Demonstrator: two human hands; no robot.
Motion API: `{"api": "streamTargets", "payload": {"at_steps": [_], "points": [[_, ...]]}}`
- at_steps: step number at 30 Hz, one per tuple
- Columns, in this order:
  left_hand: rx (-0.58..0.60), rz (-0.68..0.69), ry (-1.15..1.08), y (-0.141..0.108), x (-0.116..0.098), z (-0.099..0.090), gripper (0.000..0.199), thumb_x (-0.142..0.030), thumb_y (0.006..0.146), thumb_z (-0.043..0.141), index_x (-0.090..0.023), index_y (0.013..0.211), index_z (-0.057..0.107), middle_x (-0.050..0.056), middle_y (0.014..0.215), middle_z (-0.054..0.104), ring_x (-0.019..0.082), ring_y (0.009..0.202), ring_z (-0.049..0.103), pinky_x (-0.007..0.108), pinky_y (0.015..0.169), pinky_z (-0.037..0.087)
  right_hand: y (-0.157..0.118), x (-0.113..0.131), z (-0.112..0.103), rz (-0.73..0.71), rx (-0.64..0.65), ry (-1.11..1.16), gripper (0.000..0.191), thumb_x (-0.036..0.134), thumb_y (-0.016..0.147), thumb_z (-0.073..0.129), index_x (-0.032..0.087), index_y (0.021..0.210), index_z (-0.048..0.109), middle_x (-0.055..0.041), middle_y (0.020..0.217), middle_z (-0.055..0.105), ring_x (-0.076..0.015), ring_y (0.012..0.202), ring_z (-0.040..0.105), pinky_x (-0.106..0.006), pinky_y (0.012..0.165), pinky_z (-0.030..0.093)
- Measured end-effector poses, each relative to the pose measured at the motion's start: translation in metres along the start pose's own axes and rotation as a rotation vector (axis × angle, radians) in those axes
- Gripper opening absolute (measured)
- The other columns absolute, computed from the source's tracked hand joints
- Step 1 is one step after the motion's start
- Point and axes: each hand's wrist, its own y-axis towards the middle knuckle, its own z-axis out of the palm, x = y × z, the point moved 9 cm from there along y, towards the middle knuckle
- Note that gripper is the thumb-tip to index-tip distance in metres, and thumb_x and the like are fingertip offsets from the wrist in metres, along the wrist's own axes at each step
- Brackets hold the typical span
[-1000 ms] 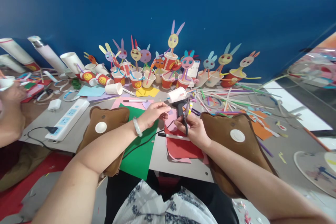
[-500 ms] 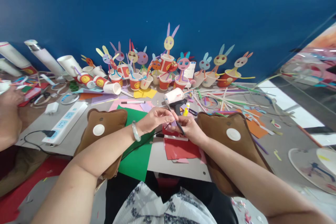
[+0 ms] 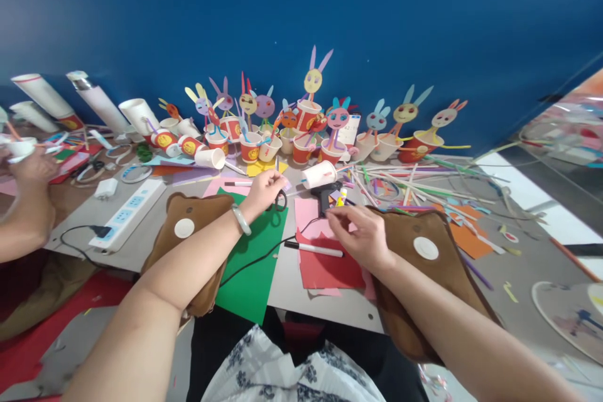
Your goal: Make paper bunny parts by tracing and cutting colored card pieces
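The left hand [image 3: 266, 193] is clamped on a pair of scissors [image 3: 281, 201], its grip around their middle; the dark handle loops show below the fingers and a blade points toward 12 o'clock. The right hand [image 3: 362, 237] is loosely curled, with nothing visible in its grip; whether its fingertips meet I cannot tell.

At 10 o'clock from the right hand, near its fingers, lies a black glue gun [image 3: 324, 200], with a yellow-labelled glue stick [image 3: 342, 196] just beside it. Beyond, at 11 o'clock, a white paper cup [image 3: 316, 174] lies on its side. A capped marker [image 3: 320, 250] crosses the red paper [image 3: 327, 273] at 8 to 9 o'clock. The right wrist is over a brown pouch [image 3: 450, 270] with a white disc.

From the left hand, a green sheet [image 3: 252, 273] spreads at 6 o'clock, crossed by a black cable [image 3: 257, 259]. A second brown pouch [image 3: 164, 235] is at 8 o'clock, partly under the forearm, and a white power strip [image 3: 129, 215] is at 9 o'clock. Far out at 9 o'clock, another person's hand [image 3: 36, 163] holds a white cup [image 3: 19, 148].

Rabbit-faced paper figures [image 3: 338, 117] in cups line the back of the surface [image 3: 277, 292] toward 12 o'clock; thin coloured sticks [image 3: 414, 181] lie scattered at 2 o'clock from the right hand.
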Motion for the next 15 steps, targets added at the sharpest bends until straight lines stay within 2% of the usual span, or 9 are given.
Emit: {"api": "streamTargets", "payload": {"at_steps": [3,6,10,15], "points": [[-0.006,0.033,0.165,0.007,0.004,-0.006,0.014,-0.018,0.079,0.065,-0.016,0.067,0.057,-0.003,0.06,0.056,0.009,0.053,0.05,0.021,0.056,0.036,0.013,-0.012,-0.021,-0.022,-0.064,-0.286,0.019,0.031,0.091,0.058,0.021,0.083,0.073,-0.0042,0.063,0.069,-0.0176,0.057,0.058,-0.033,0.069,0.044],[0.007,0.045,0.28,0.011,0.011,-0.006,0.015,-0.015,0.081,0.059,-0.017,0.067,0.055,-0.004,0.056,0.055,0.009,0.049,0.05,0.022,0.055,0.036,0.024,-0.041,-0.032,0.096,-0.009,-0.52,0.017,0.028,0.087,0.058,0.02,0.086,0.073,-0.0057,0.07,0.073,-0.0207,0.063,0.062,-0.032,0.065,0.039],[0.014,0.046,0.339,0.017,0.02,-0.005,0.014,-0.017,0.084,0.057,-0.017,0.069,0.057,-0.003,0.057,0.059,0.011,0.05,0.055,0.023,0.056,0.04,0.026,-0.066,-0.019,0.181,0.192,-0.68,0.018,0.029,0.087,0.057,0.02,0.091,0.072,-0.0054,0.079,0.077,-0.0234,0.071,0.067,-0.032,0.064,0.035],[-0.01,0.096,0.376,0.019,0.019,-0.005,0.016,-0.016,0.081,0.061,-0.017,0.065,0.06,0.0,0.063,0.062,0.014,0.062,0.058,0.025,0.066,0.044,0.021,-0.067,0.012,0.128,0.373,-0.758,0.026,0.036,0.094,0.051,0.018,0.093,0.069,-0.0087,0.084,0.077,-0.0238,0.074,0.068,-0.034,0.071,0.034]]}}
